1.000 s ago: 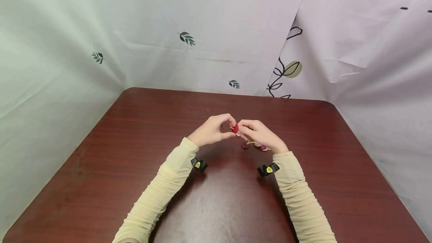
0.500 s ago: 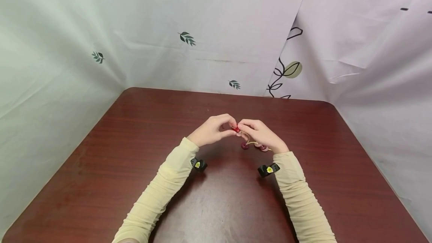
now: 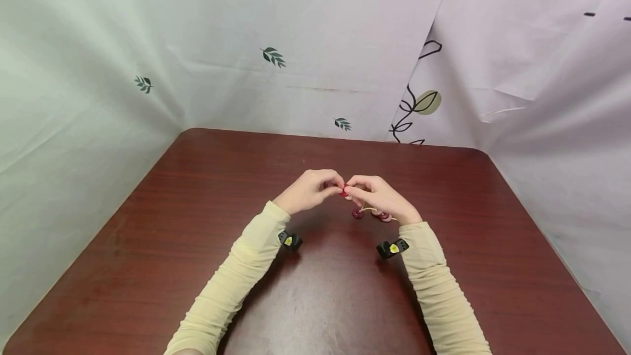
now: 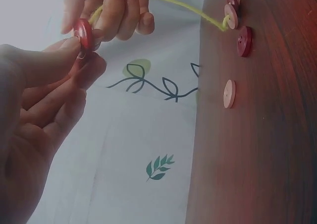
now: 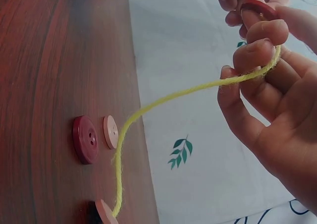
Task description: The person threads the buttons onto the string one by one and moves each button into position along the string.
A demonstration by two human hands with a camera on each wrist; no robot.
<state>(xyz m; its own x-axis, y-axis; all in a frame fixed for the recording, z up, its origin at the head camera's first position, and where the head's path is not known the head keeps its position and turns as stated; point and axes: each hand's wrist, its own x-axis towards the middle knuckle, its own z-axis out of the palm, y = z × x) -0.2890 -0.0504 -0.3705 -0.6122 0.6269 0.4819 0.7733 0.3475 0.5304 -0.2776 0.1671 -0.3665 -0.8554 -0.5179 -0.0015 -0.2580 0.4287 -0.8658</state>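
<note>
Thumb and fingertips of my left hand (image 3: 309, 189) pinch a red button (image 4: 84, 34), standing on edge in the left wrist view. Close against it, my right hand (image 3: 382, 197) holds yellow yarn (image 5: 188, 91) with bent fingers, its fingertips by the same button. From those fingers the yarn curves down to a pink button (image 4: 231, 17) threaded on it, beside another dark red one (image 4: 233, 1). A loose dark red button (image 5: 86, 140) and a loose pink button (image 5: 111, 132) lie near the yarn. Fingers hide the yarn's end at the red button.
Both hands are above a dark reddish-brown table (image 3: 236, 174). White cloth (image 3: 315, 26) with leaf prints hangs behind it and along both sides. A black camera strap sits on each wrist, over cream sleeves (image 3: 241, 262).
A pale tip stuck out of the red button one second ago; now fingers cover that spot. Both hands have stayed close together with only small finger shifts. The buttons on the table have not moved.
</note>
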